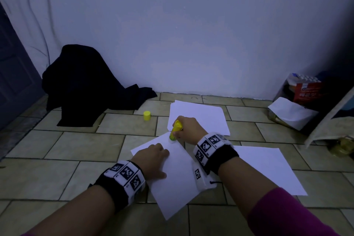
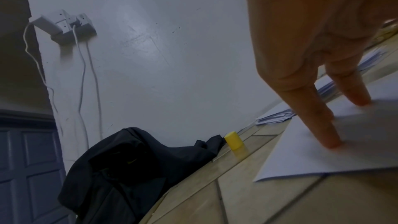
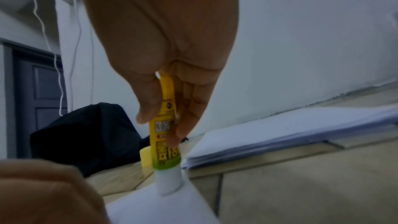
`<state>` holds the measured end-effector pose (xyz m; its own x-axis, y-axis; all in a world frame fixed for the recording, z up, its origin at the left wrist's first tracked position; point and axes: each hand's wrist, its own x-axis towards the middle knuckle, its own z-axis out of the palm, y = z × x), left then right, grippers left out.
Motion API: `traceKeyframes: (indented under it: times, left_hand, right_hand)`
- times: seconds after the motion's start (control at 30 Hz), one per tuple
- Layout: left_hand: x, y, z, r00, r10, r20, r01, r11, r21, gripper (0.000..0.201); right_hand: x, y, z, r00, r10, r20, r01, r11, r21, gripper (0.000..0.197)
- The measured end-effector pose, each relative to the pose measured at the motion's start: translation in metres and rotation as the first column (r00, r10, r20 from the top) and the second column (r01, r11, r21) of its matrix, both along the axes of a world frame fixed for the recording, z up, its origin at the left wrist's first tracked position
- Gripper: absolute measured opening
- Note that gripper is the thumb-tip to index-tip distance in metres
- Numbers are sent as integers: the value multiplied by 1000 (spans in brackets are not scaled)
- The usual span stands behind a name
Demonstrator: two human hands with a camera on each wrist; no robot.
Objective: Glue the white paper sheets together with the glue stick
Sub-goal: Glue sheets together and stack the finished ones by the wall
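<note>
On the tiled floor (image 1: 80, 147), a white sheet (image 1: 172, 184) lies skewed, long axis running from the person toward the wall. Left hand (image 1: 153, 159) presses it flat, fingers straight. Right hand (image 1: 188, 128) grips the near-upright glue stick (image 1: 175, 129), tip on the sheet's far corner.

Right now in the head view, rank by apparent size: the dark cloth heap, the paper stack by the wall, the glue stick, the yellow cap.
1. dark cloth heap
2. paper stack
3. glue stick, partly hidden by the right hand
4. yellow cap
</note>
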<state>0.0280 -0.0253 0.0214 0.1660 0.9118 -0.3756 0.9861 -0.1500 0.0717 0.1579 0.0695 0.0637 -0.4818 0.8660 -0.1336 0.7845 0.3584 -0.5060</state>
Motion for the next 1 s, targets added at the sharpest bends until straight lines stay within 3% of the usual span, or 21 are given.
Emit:
traceKeyframes:
  times: [0.17, 0.43, 0.6, 0.73, 0.83, 1.0]
  left_hand:
    - [-4, 5, 6, 997, -50, -51, 48, 998, -35, 72]
    - [-4, 4, 8, 996, -71, -50, 70, 997, -29, 68]
    - [-4, 2, 9, 988, -115, -101, 113, 993, -26, 52]
    - [-2, -2, 12, 983, -68, -172, 73, 997, 19, 48]
    - [0, -6, 14, 977, -71, -201, 88, 993, 79, 59]
    - [5, -9, 7, 988, -152, -40, 153, 988, 21, 73]
  right_hand:
    - [28, -12, 17, 953, 175, 246, -173, 984, -30, 36]
    - [72, -30, 19, 922, 240, 304, -215, 970, -112, 32]
    - [82, -34, 20, 891, 268, 367, -237, 963, -127, 19]
    - [85, -24, 23, 980, 60, 191, -55, 998, -33, 16]
    - [85, -12, 17, 996, -89, 20, 88, 996, 28, 17]
    - [73, 0, 4, 972, -201, -123, 206, 978, 23, 19]
